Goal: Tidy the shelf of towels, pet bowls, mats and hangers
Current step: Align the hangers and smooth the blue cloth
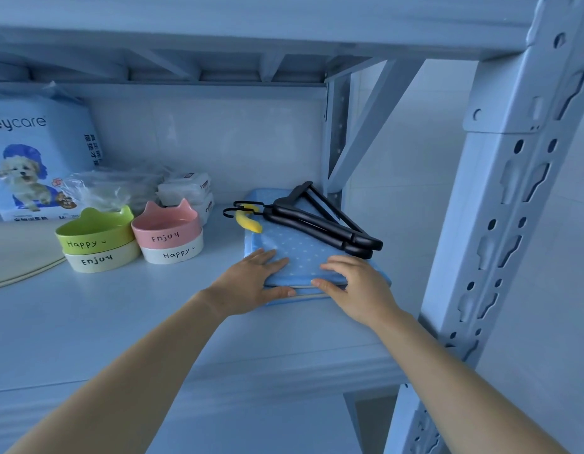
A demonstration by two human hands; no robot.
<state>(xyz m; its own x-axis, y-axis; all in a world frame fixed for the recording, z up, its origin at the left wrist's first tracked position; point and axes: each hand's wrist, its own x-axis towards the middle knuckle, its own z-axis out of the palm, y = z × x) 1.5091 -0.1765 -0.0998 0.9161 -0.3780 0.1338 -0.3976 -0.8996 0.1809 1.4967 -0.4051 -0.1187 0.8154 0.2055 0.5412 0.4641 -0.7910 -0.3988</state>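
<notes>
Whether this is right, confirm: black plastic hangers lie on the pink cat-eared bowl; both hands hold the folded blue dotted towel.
Wrong. Head view: the black plastic hangers lie on the folded blue dotted towel, which left hand and right hand hold.

The person's left hand and right hand were bare, with short, plain nails showing on the thumbs. The left forearm and right forearm were bare as well, slim and smooth, uncovered from the wrists to the lower edge of the view. A bluish cast lay over both.
</notes>
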